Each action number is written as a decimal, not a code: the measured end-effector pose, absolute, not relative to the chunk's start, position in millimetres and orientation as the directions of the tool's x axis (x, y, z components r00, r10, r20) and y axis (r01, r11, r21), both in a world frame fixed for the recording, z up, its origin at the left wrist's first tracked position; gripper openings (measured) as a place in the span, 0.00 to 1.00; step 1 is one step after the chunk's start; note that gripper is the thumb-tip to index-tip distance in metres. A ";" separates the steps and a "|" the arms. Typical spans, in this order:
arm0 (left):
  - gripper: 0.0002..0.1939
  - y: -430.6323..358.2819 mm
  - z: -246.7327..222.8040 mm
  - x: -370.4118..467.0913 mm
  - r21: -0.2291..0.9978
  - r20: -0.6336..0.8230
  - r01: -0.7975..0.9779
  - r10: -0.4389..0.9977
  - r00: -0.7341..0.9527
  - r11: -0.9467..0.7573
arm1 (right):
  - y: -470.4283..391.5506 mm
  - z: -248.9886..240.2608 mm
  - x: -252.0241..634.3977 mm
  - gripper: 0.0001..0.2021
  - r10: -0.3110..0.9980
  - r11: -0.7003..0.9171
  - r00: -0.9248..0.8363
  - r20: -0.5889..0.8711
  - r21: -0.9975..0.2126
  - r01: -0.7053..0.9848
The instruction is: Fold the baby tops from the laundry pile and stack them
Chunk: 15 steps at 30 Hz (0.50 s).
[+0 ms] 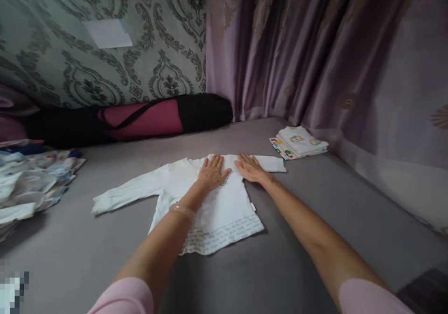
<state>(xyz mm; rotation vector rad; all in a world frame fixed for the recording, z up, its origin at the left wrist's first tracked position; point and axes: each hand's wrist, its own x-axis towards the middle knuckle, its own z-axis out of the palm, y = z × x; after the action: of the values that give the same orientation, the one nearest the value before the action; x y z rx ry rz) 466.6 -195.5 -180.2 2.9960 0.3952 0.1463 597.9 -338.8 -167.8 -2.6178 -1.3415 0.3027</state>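
Note:
A small white long-sleeved shirt (229, 211) lies spread on the grey bed sheet (224, 286), with rows of print along its hem and a green drawing partly hidden by my left forearm. My left hand (212, 173) rests flat on the upper chest of the shirt, fingers stretched out. Flat near the shoulder and the start of the right-side sleeve lies my right hand (250, 168), its fingers also extended. The left-side sleeve reaches out toward the clothes pile. Neither hand grips anything.
A folded stack of printed white clothes (301, 142) sits at the back right near the purple curtain (259, 48). On the left is a heap of baby clothes (31, 183). A long black and maroon bag (147, 118) lies against the patterned wall.

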 end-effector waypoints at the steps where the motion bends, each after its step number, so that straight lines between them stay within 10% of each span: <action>1: 0.36 -195.7 -179.8 466.5 0.131 0.075 0.256 0.267 0.961 -0.958 | -345.1 -167.2 603.2 0.32 0.803 -0.593 0.589 -0.097 -0.242 0.768; 15: 0.32 -198.5 -175.8 466.9 0.094 0.056 0.237 0.243 0.968 -0.967 | -433.1 -153.7 666.1 0.22 0.634 -0.770 0.771 0.067 -0.040 0.637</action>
<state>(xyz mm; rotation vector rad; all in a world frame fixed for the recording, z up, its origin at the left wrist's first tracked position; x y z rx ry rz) 466.9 -198.5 -175.8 3.0307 0.3698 0.1027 666.1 -433.1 -153.7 -2.8990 -1.0408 -0.0758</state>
